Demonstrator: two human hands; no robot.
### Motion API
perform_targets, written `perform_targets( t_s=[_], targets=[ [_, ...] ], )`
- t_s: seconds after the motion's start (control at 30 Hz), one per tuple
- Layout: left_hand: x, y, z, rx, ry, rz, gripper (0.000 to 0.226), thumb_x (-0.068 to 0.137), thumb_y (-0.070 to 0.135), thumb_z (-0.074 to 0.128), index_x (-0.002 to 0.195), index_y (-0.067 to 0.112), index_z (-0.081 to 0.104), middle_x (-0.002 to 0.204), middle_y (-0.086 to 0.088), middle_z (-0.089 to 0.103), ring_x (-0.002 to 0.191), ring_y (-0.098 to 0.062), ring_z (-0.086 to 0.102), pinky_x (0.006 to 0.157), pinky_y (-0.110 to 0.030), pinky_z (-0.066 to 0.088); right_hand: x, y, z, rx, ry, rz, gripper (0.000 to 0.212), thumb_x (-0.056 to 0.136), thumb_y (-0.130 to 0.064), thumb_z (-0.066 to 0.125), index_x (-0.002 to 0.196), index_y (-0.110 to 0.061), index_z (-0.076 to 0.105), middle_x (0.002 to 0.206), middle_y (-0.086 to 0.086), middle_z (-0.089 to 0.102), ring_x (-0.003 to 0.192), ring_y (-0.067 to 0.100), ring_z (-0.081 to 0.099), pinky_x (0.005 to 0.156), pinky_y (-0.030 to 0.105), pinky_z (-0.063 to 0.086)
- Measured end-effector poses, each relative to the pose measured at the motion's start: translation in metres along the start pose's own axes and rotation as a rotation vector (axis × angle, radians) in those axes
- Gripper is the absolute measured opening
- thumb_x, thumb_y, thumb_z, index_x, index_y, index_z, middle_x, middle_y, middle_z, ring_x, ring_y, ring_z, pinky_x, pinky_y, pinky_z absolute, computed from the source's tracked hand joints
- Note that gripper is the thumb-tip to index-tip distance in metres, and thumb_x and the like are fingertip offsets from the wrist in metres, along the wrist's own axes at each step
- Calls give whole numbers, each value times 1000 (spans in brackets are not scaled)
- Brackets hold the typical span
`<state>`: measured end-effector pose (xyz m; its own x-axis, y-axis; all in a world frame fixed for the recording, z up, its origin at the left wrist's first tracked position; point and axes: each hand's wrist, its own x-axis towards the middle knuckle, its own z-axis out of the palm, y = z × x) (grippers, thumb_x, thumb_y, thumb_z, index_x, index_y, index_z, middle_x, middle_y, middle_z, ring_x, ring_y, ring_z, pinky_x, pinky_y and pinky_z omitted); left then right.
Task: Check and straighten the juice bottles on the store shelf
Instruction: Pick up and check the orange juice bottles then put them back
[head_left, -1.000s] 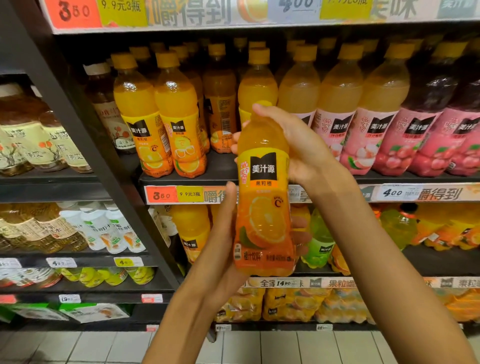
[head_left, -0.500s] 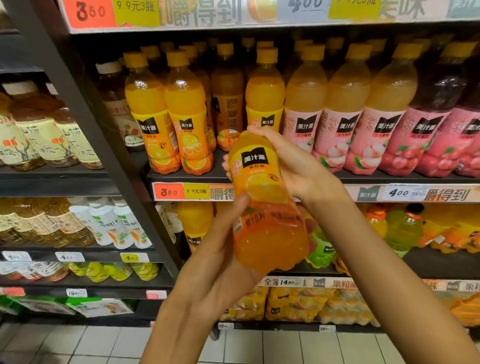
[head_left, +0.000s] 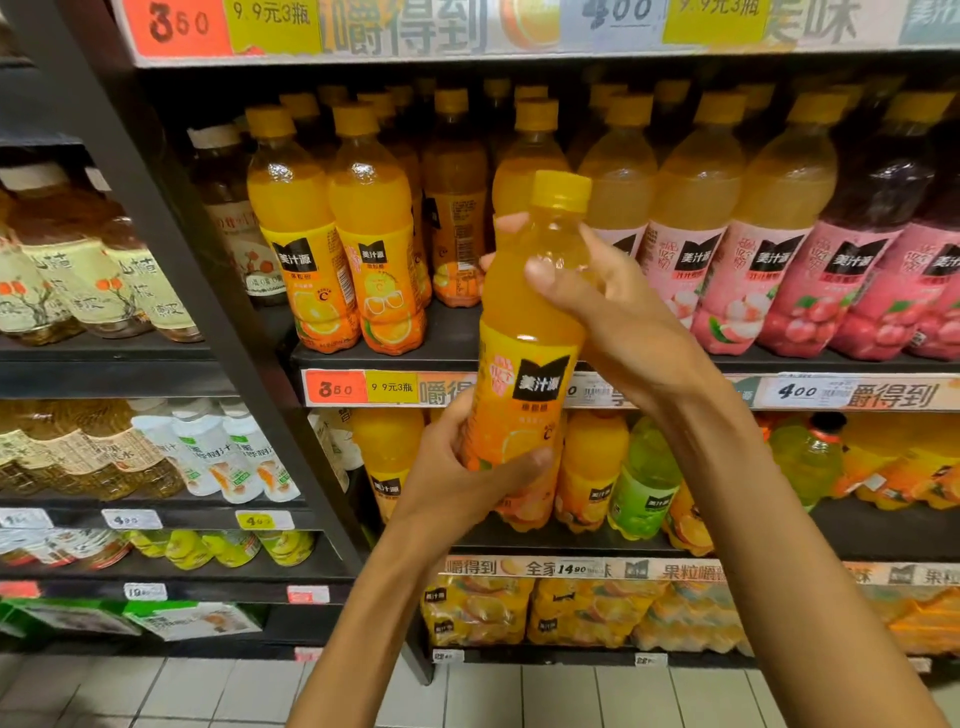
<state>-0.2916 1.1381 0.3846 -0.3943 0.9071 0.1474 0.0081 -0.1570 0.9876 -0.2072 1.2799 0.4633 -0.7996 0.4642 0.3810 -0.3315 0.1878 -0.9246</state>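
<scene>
I hold an orange juice bottle (head_left: 524, 364) with a yellow cap upright in front of the shelf, its black-and-orange label facing me. My left hand (head_left: 467, 478) grips its lower part from the left and below. My right hand (head_left: 613, 312) grips its neck and shoulder from the right. Behind it, the juice shelf (head_left: 415, 358) carries two orange juice bottles (head_left: 337, 249) at its front left, with an open gap beside them, right behind the held bottle.
Pale lychee bottles (head_left: 701, 244) and dark red bottles (head_left: 883, 249) fill the shelf to the right. A black upright post (head_left: 171, 260) separates tea bottles (head_left: 78, 280) on the left. Lower shelves hold more juice bottles (head_left: 644, 483) and multipacks (head_left: 571, 608). Tiled floor lies below.
The bottle was tilted with its base toward me; now it stands upright with the cap up. My right hand shifted to the neck and my left hand wraps the lower label.
</scene>
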Motion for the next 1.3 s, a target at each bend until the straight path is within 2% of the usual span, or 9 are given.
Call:
perform_targets(
  t_s=[0.1,0.2,0.37,0.53,0.7,0.83,1.0,1.2,1.3],
  targets=[
    [11,-6,-6,81,31,106,61,65,19,83,118,34,56,111,3,70,102,-13,67,78,-24,55,-12,-1,1,11,-69,-110,44,76,-23,69,118,-19,57,120,10,64,113,30,62,91,46,52],
    [23,-10,-12,149,22,183,68,67,14,83,125,30,50,119,5,65,111,-13,62,86,-27,53,-22,-5,5,-38,-158,-201,41,75,-12,69,114,-16,57,119,9,62,115,29,59,93,41,49],
    [31,-13,-12,196,43,222,62,63,9,83,119,18,56,106,13,70,100,0,64,75,-11,49,-26,-17,7,-225,-297,-298,44,72,-1,76,110,-13,56,116,12,58,115,24,55,92,34,47],
    [26,-13,-21,92,-78,164,59,63,9,86,113,24,58,108,10,71,100,-7,66,77,-16,52,-18,-15,2,-28,-273,-209,52,77,-34,75,121,-15,54,123,0,61,120,22,55,95,34,46],
    [16,-19,-24,14,-297,17,68,54,43,87,114,27,59,108,8,72,102,-11,67,81,-20,52,1,-5,12,268,-355,2,56,78,-39,72,124,-13,54,119,6,65,112,27,62,92,42,51],
    [11,-25,-17,-207,-188,-68,87,50,51,88,123,22,51,115,1,69,112,-22,62,92,-35,48,9,-6,23,217,-152,24,28,85,-26,64,112,-18,64,105,3,71,100,20,67,80,31,54],
    [16,-11,-10,42,17,80,62,66,37,80,119,32,49,108,11,69,101,-6,66,75,-17,52,17,-9,33,-24,135,24,31,84,-37,66,113,-26,63,106,-6,71,102,11,67,83,32,55],
    [30,-6,-23,21,90,46,69,61,40,84,118,26,49,106,3,70,97,-10,68,75,-20,53,24,-18,28,104,4,67,35,92,-9,57,126,-15,51,100,-8,70,85,1,67,66,13,50],
    [37,-5,-35,-89,11,15,92,50,56,85,127,21,48,114,-2,69,107,-20,65,85,-36,54,30,-26,26,-94,27,-10,41,85,-13,69,123,-15,55,114,-5,67,103,7,66,79,17,51]
  ],
)
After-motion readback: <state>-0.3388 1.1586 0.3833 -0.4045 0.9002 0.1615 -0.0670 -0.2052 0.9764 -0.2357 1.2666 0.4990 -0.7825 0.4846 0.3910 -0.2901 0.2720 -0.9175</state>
